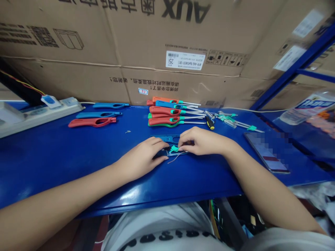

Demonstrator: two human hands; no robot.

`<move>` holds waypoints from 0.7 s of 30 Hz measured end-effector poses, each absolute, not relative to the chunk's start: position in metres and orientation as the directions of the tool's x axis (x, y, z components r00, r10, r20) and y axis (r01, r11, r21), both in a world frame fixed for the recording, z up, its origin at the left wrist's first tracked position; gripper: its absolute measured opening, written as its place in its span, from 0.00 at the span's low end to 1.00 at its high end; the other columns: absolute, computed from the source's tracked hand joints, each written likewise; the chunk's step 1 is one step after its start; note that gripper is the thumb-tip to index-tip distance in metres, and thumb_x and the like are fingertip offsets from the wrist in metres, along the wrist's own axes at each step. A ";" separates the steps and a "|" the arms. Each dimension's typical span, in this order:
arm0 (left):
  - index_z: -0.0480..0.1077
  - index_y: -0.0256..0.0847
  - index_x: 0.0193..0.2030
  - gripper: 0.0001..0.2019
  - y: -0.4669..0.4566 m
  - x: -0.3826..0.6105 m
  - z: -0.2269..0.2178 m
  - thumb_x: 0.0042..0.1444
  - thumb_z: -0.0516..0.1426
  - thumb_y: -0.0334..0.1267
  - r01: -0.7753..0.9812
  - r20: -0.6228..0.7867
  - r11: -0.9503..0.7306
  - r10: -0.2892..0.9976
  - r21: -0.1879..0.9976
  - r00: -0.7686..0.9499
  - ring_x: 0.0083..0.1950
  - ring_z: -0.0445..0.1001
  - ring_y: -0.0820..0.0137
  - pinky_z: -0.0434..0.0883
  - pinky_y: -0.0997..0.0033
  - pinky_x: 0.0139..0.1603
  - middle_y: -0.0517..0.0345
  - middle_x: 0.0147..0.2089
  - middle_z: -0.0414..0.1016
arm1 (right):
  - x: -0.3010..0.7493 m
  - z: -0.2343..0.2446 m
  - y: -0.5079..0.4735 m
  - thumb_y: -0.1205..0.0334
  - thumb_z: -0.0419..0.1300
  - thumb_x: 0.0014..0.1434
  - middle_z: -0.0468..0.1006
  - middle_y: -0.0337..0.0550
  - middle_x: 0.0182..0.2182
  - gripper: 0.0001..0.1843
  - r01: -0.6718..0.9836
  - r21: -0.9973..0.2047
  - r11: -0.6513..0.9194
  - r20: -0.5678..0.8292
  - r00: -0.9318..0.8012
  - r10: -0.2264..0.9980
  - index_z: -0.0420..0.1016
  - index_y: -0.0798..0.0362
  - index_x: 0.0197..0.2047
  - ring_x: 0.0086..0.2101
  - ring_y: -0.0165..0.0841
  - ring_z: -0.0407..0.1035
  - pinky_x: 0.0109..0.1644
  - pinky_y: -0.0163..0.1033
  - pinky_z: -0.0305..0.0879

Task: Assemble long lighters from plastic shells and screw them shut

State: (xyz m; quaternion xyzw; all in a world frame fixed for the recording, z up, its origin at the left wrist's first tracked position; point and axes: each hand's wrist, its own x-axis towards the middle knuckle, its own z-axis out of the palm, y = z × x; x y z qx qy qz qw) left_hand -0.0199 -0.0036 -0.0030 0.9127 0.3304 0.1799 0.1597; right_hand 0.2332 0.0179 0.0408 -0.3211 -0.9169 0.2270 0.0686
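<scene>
Both hands meet over a partly assembled lighter at the middle of the table. My left hand (148,151) closes its thumb and fingers on the left end of the lighter's body, which it mostly hides. My right hand (200,141) is pinched at the small green trigger (174,149) in that body. A thin wire (175,158) hangs out on the near side. Just behind lies a blue casing half (164,138) with a finger loop, partly covered by my right hand.
Finished-looking long lighters (164,111) lie at the back. Blue and red casing halves (91,121) rest at left near a power strip (39,116). A black-and-yellow screwdriver (210,123), metal tubes with green parts (230,120) and a phone (267,153) lie right. A cardboard wall (146,59) stands behind.
</scene>
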 end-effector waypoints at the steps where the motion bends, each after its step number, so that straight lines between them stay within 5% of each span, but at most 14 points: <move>1: 0.72 0.41 0.55 0.13 -0.004 -0.020 -0.003 0.66 0.58 0.39 0.545 0.227 -0.729 0.663 0.415 0.713 0.56 0.75 0.60 0.73 0.56 0.59 0.49 0.52 0.77 | 0.233 0.040 0.018 0.66 0.60 0.63 0.81 0.44 0.34 0.08 0.545 -0.469 0.695 -0.008 -0.790 0.614 0.82 0.54 0.38 0.34 0.32 0.72 0.39 0.36 0.63; 12: 0.75 0.40 0.50 0.10 -0.003 -0.021 0.002 0.62 0.62 0.36 0.567 0.179 -0.665 0.711 0.487 0.680 0.53 0.76 0.60 0.74 0.58 0.56 0.51 0.50 0.76 | 0.221 0.034 0.017 0.69 0.62 0.61 0.74 0.40 0.30 0.05 0.474 -0.536 0.699 0.046 -0.810 0.585 0.80 0.56 0.34 0.30 0.28 0.68 0.35 0.34 0.62; 21: 0.76 0.39 0.46 0.11 0.000 -0.021 0.004 0.57 0.65 0.37 0.557 0.159 -0.591 0.756 0.583 0.635 0.44 0.77 0.64 0.76 0.63 0.48 0.54 0.43 0.77 | 0.218 0.034 0.012 0.72 0.61 0.60 0.75 0.42 0.33 0.05 0.496 -0.426 0.756 0.068 -0.816 0.574 0.76 0.56 0.33 0.33 0.31 0.69 0.37 0.35 0.60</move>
